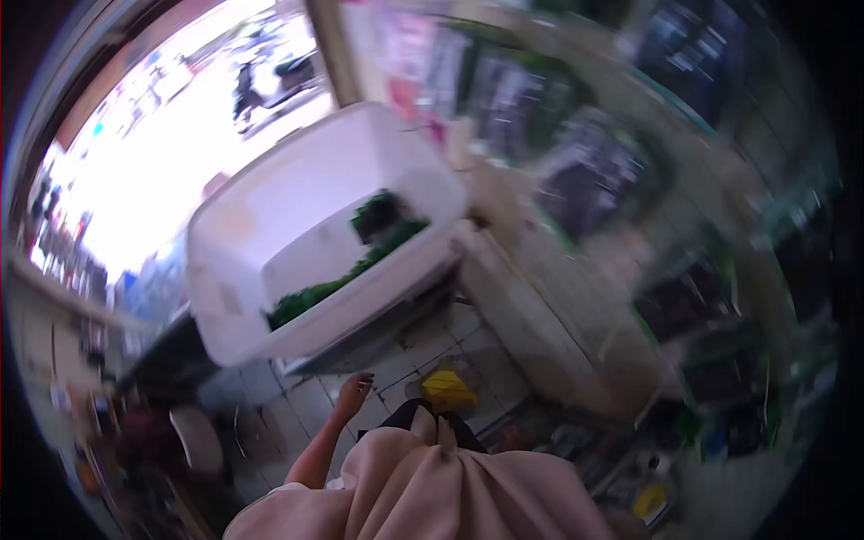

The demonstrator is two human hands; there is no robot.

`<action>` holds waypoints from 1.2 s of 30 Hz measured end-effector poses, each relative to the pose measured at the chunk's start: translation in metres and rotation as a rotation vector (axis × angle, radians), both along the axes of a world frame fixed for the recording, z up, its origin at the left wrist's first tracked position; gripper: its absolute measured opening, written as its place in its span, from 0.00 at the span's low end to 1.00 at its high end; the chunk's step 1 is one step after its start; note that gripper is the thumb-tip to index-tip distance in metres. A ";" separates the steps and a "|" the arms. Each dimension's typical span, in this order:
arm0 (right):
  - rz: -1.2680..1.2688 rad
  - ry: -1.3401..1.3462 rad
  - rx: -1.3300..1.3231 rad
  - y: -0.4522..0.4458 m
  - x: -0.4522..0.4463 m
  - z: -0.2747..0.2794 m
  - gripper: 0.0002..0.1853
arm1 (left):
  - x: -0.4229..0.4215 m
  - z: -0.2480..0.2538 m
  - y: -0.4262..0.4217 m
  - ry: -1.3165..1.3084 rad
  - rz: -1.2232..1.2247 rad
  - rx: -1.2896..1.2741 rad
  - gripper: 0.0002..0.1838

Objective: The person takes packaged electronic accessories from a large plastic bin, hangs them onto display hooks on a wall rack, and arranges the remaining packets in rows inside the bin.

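Observation:
My left hand (356, 391) hangs low beside my body, over the tiled floor. Its fingers are loosely bent and slightly apart, and I see nothing held in them. Above it in the view is a large white plastic tub (270, 193), below whose near edge the hand stays, apart from it. Inside the tub, dark green leafy-looking material (337, 286) lies along the near side, with a dark clump (380, 216) at the right end. My right hand does not show.
White floor tiles (306, 405) lie below, with a yellow object (448, 389) near my feet. At right, a pale counter edge (540, 306) runs beside blurred dark packages (594, 171). A bright doorway stands at upper left, with a motorbike (270, 81) outside. A pale chair-like shape (196, 439) is at left.

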State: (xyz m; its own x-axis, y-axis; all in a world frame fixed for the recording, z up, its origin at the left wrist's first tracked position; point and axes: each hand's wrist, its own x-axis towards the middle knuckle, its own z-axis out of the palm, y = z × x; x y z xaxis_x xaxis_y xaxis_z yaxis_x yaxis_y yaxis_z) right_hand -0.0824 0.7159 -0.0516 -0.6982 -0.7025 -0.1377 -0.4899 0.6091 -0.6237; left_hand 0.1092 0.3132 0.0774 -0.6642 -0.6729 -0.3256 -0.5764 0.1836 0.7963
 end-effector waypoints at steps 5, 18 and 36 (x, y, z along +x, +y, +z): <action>0.452 -0.030 -0.218 -0.199 -0.088 0.126 0.08 | 0.048 0.079 -0.004 0.230 0.466 -0.067 0.11; 1.027 -0.232 -0.623 -0.576 -0.032 0.315 0.06 | -0.018 0.205 -0.191 0.670 0.500 -0.283 0.10; 1.082 0.106 0.529 -0.737 0.050 0.006 0.16 | -0.018 -0.104 -0.353 -0.700 -0.131 -0.364 0.19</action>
